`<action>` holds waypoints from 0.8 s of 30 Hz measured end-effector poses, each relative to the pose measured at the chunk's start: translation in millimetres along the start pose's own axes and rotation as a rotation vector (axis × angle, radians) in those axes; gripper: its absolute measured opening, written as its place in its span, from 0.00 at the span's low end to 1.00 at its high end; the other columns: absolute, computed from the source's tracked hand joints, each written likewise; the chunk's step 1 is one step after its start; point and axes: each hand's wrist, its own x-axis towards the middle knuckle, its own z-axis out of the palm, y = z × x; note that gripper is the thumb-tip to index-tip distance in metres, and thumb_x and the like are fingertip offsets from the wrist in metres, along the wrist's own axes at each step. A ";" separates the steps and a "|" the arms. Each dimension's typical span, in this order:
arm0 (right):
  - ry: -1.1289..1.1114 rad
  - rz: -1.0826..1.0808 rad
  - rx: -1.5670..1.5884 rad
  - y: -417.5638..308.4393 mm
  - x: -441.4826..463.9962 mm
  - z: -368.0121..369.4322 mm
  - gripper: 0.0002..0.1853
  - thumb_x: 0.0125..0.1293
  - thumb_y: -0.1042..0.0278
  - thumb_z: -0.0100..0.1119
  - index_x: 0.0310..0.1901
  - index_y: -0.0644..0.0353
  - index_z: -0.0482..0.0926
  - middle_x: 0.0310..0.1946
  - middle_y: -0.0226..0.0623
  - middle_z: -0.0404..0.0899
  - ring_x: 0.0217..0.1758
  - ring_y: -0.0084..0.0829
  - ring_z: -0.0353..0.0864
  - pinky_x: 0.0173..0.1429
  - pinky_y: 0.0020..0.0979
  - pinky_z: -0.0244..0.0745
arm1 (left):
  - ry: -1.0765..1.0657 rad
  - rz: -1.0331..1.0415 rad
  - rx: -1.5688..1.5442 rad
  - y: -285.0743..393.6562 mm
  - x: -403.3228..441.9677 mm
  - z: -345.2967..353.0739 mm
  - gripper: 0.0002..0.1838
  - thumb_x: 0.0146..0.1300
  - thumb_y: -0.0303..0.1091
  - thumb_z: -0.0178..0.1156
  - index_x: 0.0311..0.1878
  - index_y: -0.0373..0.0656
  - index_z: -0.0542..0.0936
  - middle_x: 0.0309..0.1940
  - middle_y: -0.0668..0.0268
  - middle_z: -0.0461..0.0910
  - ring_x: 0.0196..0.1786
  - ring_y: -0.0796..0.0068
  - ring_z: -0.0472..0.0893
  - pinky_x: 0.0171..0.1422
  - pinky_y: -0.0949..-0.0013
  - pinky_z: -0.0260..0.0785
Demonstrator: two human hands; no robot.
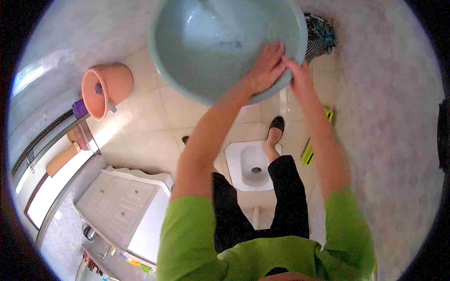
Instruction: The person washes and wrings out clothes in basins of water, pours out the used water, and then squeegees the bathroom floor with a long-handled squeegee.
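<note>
A large light-blue basin (180, 77) fills the top middle of the view, with small dark marks on its bottom. My left hand (268, 69) is over the inside of its near right wall, fingers bent and pressed together. Whatever they may hold is hidden. At the right rim, my right hand (301, 78) is closed over the edge, its fingertips reaching in and meeting those of my left hand. A pale streak, perhaps running water, shows at the basin's top. Below the near rim a bit of something pink is visible.
A squat toilet (256, 170) is set in the tiled floor between my feet. An orange bucket (123, 84) stands at left, a white cabinet (119, 199) at lower left. Patterned cloth (320, 35) lies right of the basin. Yellow-green objects (308, 153) line the right wall.
</note>
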 end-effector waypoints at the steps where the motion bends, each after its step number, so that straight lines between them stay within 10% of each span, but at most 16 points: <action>1: -0.038 -0.069 -0.142 -4.3 12.2 -0.9 0.20 0.52 0.67 0.54 0.47 0.67 0.68 0.40 0.34 0.73 0.41 0.27 0.72 0.46 0.29 0.67 | -0.171 -0.068 0.066 -7.2 -27.3 -11.9 0.29 0.60 0.47 0.38 0.62 0.42 0.52 0.63 0.53 0.47 0.64 0.53 0.49 0.66 0.57 0.38; 6: -0.212 -0.328 -0.962 -58.0 31.2 23.0 0.23 0.51 0.67 0.52 0.52 0.53 0.67 0.43 0.41 0.73 0.39 0.36 0.75 0.43 0.32 0.70 | -0.672 -0.405 0.890 -38.1 -128.6 -71.0 0.25 0.61 0.52 0.35 0.61 0.58 0.56 0.64 0.61 0.48 0.66 0.60 0.45 0.62 0.42 0.40; 10: -0.403 -0.813 -1.672 -79.4 34.6 69.1 0.28 0.49 0.70 0.52 0.55 0.38 0.63 0.49 0.48 0.68 0.38 0.43 0.76 0.44 0.36 0.71 | -0.390 -0.696 0.919 -77.1 -162.5 -73.8 0.26 0.59 0.50 0.40 0.61 0.53 0.57 0.62 0.60 0.51 0.65 0.59 0.49 0.60 0.41 0.44; 13: -0.412 -0.791 -1.907 -93.2 28.3 103.9 0.30 0.48 0.71 0.52 0.55 0.36 0.62 0.50 0.48 0.67 0.37 0.43 0.76 0.45 0.37 0.71 | -0.075 -0.743 0.793 -83.0 -145.2 -77.8 0.28 0.56 0.47 0.48 0.60 0.50 0.58 0.61 0.59 0.54 0.63 0.58 0.53 0.59 0.46 0.48; 17: -0.435 -0.814 -2.030 -114.9 20.6 129.9 0.30 0.48 0.70 0.52 0.55 0.37 0.62 0.49 0.47 0.67 0.39 0.43 0.75 0.46 0.37 0.71 | 0.603 -0.603 0.165 -55.1 -93.1 -111.0 0.36 0.48 0.49 0.56 0.59 0.45 0.57 0.59 0.58 0.57 0.60 0.57 0.58 0.60 0.62 0.54; 20: -0.513 -0.808 -1.892 -133.3 28.0 118.6 0.28 0.49 0.71 0.51 0.55 0.40 0.63 0.48 0.46 0.68 0.38 0.44 0.75 0.44 0.38 0.71 | 0.734 -0.348 0.217 -88.2 -66.3 -140.8 0.33 0.45 0.49 0.58 0.54 0.43 0.64 0.50 0.54 0.68 0.50 0.56 0.69 0.51 0.66 0.62; 24: -0.498 -0.559 -1.746 -164.3 36.3 105.7 0.19 0.51 0.63 0.53 0.47 0.53 0.69 0.40 0.42 0.72 0.38 0.37 0.74 0.44 0.34 0.68 | 0.331 -0.452 0.257 -58.0 -34.6 -174.0 0.26 0.44 0.50 0.58 0.44 0.42 0.73 0.34 0.53 0.76 0.38 0.57 0.75 0.43 0.64 0.66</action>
